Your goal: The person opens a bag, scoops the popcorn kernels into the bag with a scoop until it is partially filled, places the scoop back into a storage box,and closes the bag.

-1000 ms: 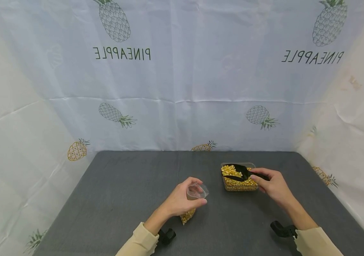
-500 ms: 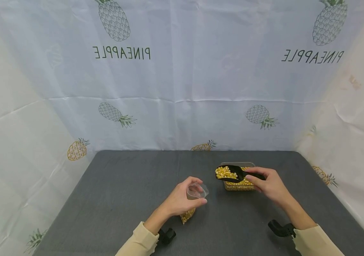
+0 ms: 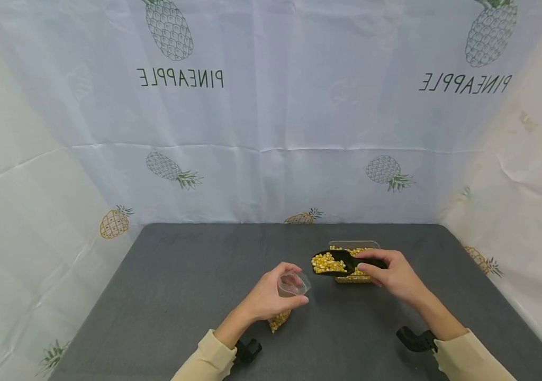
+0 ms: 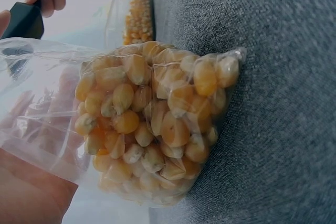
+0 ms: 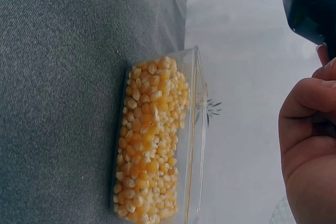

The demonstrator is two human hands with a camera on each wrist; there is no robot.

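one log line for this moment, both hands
left hand: holds clear bag open, corn inside | right hand: grips black scoop loaded with corn | clear container: corn inside

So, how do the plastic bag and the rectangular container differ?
The plastic bag is wrinkled film; the rectangular container is boxy with straight walls. The bag is held by the left grip; the container stands unheld on the table. Both are see-through and contain corn kernels.

Head view, lower centre: the corn bag [image 3: 279, 320] is partly hidden by the left hand [image 3: 267, 297]. Right-wrist view, upper right: the scoop [image 5: 311, 6] is cut off.
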